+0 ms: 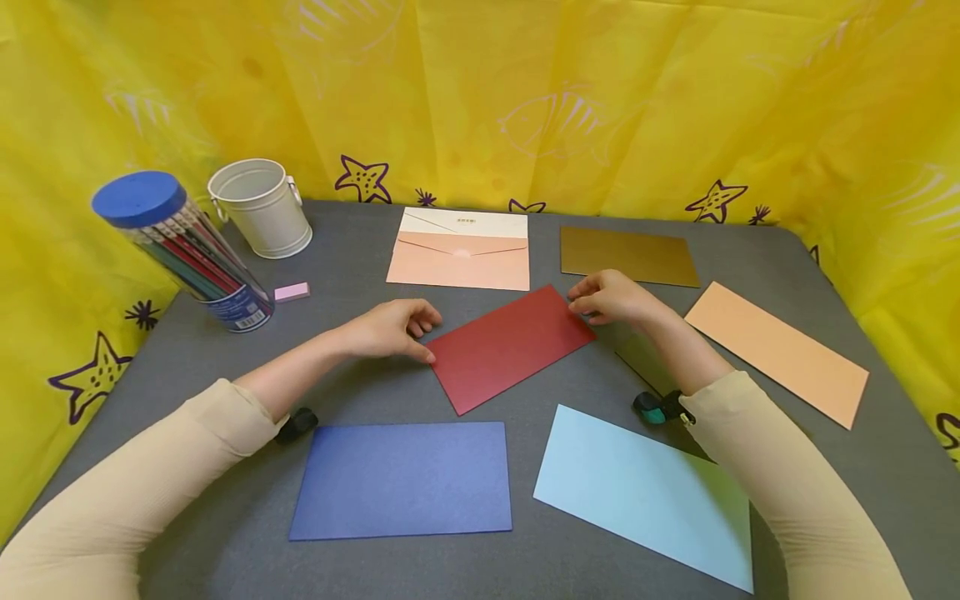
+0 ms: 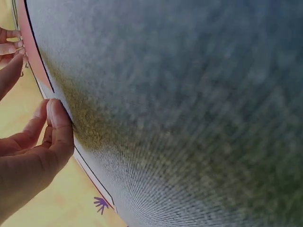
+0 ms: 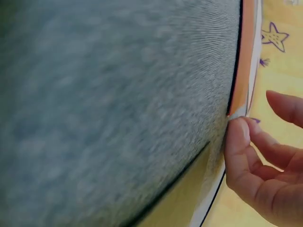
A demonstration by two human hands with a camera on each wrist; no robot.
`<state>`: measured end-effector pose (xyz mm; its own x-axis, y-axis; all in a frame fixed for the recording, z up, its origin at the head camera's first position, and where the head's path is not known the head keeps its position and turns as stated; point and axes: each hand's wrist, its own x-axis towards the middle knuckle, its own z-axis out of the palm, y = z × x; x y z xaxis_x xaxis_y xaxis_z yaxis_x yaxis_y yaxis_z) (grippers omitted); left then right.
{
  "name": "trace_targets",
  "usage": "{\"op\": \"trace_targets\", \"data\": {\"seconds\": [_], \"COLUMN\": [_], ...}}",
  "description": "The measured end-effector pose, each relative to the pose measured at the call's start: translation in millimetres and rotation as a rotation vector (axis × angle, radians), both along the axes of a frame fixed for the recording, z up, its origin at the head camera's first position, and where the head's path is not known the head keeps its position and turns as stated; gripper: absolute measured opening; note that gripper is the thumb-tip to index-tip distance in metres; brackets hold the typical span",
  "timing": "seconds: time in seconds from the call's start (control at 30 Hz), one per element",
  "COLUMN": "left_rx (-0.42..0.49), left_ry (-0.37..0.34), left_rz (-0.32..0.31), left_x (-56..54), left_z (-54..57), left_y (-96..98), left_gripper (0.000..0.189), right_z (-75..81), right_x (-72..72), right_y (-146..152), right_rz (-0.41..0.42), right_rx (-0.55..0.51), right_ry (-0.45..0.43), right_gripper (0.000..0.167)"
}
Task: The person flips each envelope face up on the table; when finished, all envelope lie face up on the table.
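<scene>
A plain red envelope point(image 1: 512, 348) lies slanted on the grey table between the two hands. At its left corner is my left hand point(image 1: 386, 329), the thumb touching the edge while the loosely bent fingers stand apart from it. My right hand point(image 1: 611, 298) has its bent fingertips at the envelope's upper right edge. From the left wrist, the left hand point(image 2: 35, 156) shows fingertips low over the tabletop. The right wrist view has the right hand point(image 3: 265, 165) with a fingertip right at the corner of the red envelope point(image 3: 244, 66).
Nearest are a blue envelope point(image 1: 405, 482) and a light blue one point(image 1: 637, 492). Around the back and right lie pink point(image 1: 459, 271), brown point(image 1: 628, 254) and orange point(image 1: 776, 354) envelopes. A pencil tub point(image 1: 187, 250), a white bucket point(image 1: 266, 212) and an eraser point(image 1: 292, 292) occupy the left.
</scene>
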<state>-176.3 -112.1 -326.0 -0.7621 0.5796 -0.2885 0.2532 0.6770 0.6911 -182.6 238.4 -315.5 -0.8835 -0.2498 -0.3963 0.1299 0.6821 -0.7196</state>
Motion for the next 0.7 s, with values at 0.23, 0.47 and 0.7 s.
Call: {"op": "trace_targets", "data": {"seconds": [0.23,0.47,0.7], "left_rx": [-0.007,-0.040,-0.085], "left_ry": [0.000,0.034,0.063], "left_rz": [-0.031,-0.044,-0.033], "left_x": [3.9,4.6,10.3], "left_z": [-4.4,-6.9,-4.8], "left_y": [-0.5,5.7,10.2], "left_gripper": [0.053,0.054,0.054], "right_z": [-1.6,-4.9,-7.9], "right_x": [4.3,4.3,7.7], "right_y": [1.5,-0.6,-4.8], "right_rz": [0.036,0.064,0.076], "right_rx": [0.057,0.181,0.236], "right_ry": [0.008,0.080,0.106], "right_gripper": [0.047,0.049,0.053]}}
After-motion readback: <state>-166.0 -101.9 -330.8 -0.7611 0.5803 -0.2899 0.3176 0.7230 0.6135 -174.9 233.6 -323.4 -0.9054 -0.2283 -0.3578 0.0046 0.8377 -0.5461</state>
